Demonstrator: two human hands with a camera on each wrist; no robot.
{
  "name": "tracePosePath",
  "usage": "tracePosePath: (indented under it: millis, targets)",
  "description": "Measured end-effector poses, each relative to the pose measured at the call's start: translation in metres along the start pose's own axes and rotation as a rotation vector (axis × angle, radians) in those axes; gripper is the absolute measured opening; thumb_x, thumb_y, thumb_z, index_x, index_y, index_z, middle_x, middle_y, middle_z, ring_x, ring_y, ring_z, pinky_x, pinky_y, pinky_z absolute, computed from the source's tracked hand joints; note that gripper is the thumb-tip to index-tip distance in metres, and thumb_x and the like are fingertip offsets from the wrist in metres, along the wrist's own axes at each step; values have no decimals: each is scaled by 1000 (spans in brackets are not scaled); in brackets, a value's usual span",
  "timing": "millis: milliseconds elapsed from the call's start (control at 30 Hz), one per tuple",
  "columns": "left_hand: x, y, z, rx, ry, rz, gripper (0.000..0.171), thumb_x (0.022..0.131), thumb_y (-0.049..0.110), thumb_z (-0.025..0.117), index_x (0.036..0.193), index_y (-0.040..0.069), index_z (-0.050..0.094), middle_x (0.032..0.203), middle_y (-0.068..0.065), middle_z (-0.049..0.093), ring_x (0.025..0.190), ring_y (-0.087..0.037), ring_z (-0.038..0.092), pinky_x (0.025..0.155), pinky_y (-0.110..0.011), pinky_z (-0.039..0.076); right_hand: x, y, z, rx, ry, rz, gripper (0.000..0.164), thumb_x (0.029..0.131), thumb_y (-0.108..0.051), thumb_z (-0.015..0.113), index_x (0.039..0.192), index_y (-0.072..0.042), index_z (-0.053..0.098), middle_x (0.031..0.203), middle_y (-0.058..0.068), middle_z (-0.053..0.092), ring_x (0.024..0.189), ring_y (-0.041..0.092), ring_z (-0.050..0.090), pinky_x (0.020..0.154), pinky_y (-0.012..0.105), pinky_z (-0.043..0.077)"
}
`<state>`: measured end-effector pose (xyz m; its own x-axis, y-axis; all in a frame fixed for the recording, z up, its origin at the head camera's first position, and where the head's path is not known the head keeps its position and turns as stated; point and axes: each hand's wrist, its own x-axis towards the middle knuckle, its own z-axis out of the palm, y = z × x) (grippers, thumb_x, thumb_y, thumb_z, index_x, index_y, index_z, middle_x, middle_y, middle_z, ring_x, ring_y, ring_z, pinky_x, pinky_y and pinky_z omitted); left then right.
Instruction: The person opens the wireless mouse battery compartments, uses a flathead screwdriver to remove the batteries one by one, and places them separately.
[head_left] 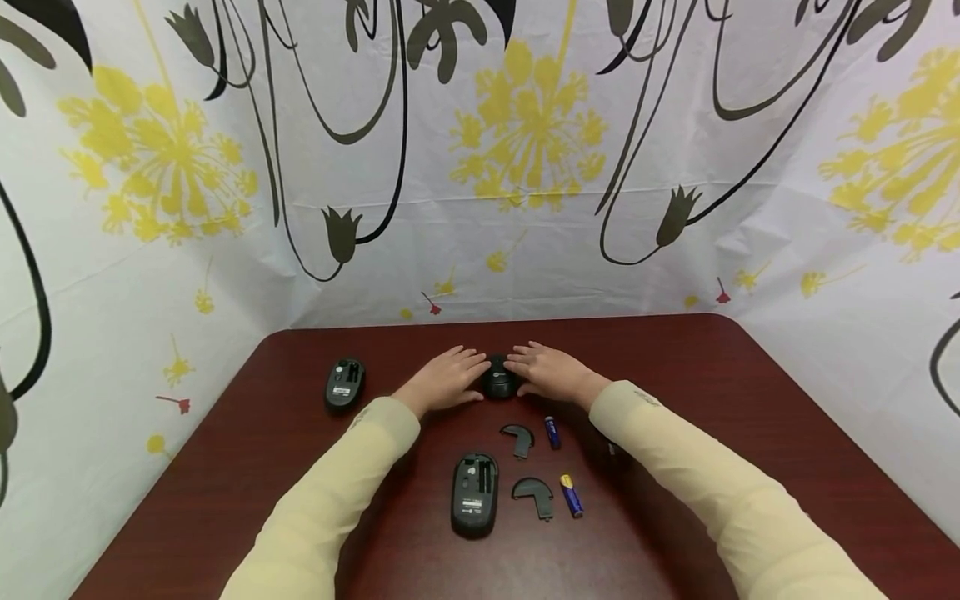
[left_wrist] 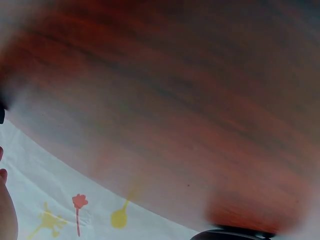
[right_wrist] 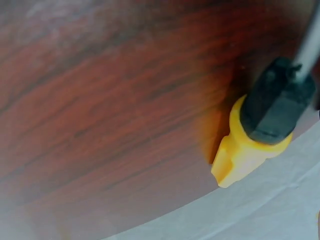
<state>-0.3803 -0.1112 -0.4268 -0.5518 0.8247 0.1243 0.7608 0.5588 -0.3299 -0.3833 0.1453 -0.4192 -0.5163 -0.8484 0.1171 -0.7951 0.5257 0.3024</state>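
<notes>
In the head view a black computer mouse lies at the back of the table between both hands. My left hand is at its left side, fingers extended, fingertips at its edge. From the other side my right hand reaches it, also with extended fingers; the fingertips seem to touch its top edge. The hands partly hide this mouse. Nearer lie two battery covers, a blue battery and a blue-and-yellow battery. Another mouse lies underside up, its battery bay uncovered.
A third mouse, underside up with its bay uncovered, lies left on the brown table. Beside the right forearm, the right wrist view shows a yellow-and-black handle with a grey shaft. Patterned cloth surrounds the table's back and sides.
</notes>
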Motion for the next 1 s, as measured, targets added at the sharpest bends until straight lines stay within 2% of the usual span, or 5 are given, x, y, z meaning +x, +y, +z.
tracePosePath:
  millis: [267,600,867,1000]
  targets:
    - [5,0,1,-11,-28,-18,60,97,45,56,144,7,47,144,-10,48,134,-25,42,113,-41,26,2,1,-1,-4,18,-3,56,92,-36,67,137,-5,55,135,12,57,128,28,48,108,44,35]
    - [7,6,-1,51,-34,-19,56,96,42,58,140,8,52,139,-8,54,131,-23,46,112,-40,29,2,-3,4,-5,58,-7,53,91,-32,69,134,-5,57,130,11,61,122,26,55,102,40,43]
    - [7,9,-4,62,-59,-18,55,98,40,56,141,7,50,140,-8,53,131,-22,45,112,-40,29,1,-6,3,-41,65,-21,53,92,-33,67,135,-4,56,129,11,61,120,25,56,104,42,41]
    - [6,9,-6,83,-38,-20,52,99,38,54,141,6,50,139,-7,54,130,-22,47,111,-39,31,1,-5,3,-54,75,-18,52,93,-31,66,135,-3,56,129,12,61,120,24,56,104,42,40]
